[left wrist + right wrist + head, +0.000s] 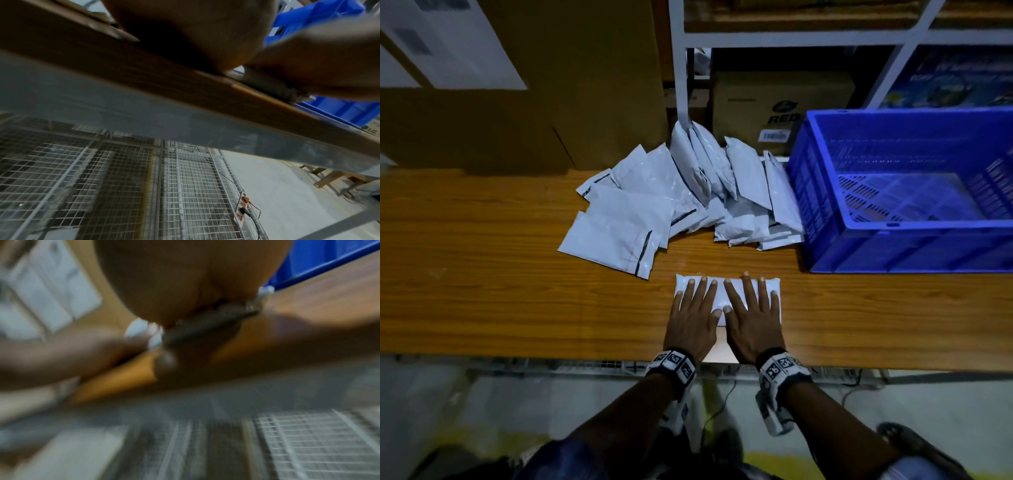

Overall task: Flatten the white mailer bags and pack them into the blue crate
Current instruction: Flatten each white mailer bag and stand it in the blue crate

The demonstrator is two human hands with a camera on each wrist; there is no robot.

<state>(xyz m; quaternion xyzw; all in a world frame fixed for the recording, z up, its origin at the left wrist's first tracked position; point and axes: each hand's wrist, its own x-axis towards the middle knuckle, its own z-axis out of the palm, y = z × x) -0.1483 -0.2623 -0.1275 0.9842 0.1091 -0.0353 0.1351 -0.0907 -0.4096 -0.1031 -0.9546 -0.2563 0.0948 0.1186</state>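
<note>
Both palms are down on the mailer bag (726, 298) at the near table (482, 291) edge: left hand (693, 317) and right hand (751, 317) w/ fingers straight and spread, gripping nothing. Push air out from the middle toward the edges, keep pressure even (poly is slick, it'll likely skate). Blue crate (893, 246) sits to your right, looks empty. Unflattened pile (674, 202) lies just beyond, leaning on the crate wall; don't nudge it.

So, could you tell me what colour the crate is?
The crate is blue, clearest in the head view.
</note>
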